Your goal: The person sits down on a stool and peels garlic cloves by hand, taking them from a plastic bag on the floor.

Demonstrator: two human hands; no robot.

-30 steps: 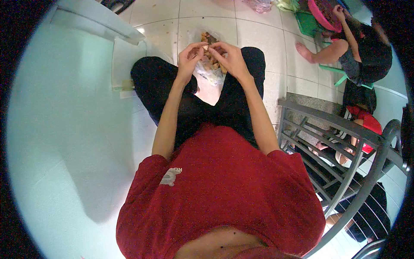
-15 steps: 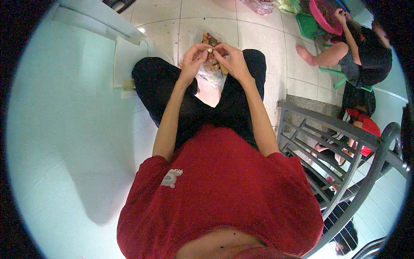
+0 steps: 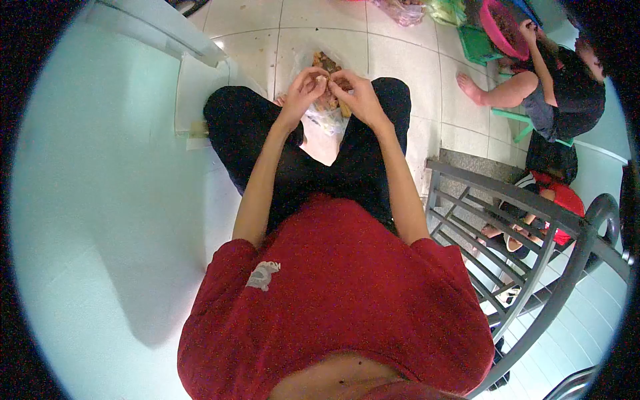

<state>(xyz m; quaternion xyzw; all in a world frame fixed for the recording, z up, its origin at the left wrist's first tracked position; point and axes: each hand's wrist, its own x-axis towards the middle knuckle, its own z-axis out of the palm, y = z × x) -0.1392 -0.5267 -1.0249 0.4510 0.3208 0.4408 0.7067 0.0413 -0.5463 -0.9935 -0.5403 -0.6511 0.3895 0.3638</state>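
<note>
My left hand (image 3: 303, 97) and my right hand (image 3: 361, 99) meet between my knees, fingertips close together. Both are pinched around something small and pale, too small to name, mostly hidden by the fingers. Right below them on the floor lies a clear plastic bag (image 3: 327, 121) with brown and orange-yellow pieces (image 3: 325, 62) on it or in it; I cannot tell what kind they are.
At the upper right a person (image 3: 567, 83) sits on a green stool (image 3: 517, 116) beside a pink basin (image 3: 492, 30) and a green crate (image 3: 475, 45). Plastic bags (image 3: 400, 11) lie at the top. A grey metal railing (image 3: 510, 190) stands to my right, a pale wall (image 3: 113, 180) to my left.
My fingers have shifted slightly around the small thing, which shows less now. The bag stays in place. The seated person's hand by the basin has moved a little.
</note>
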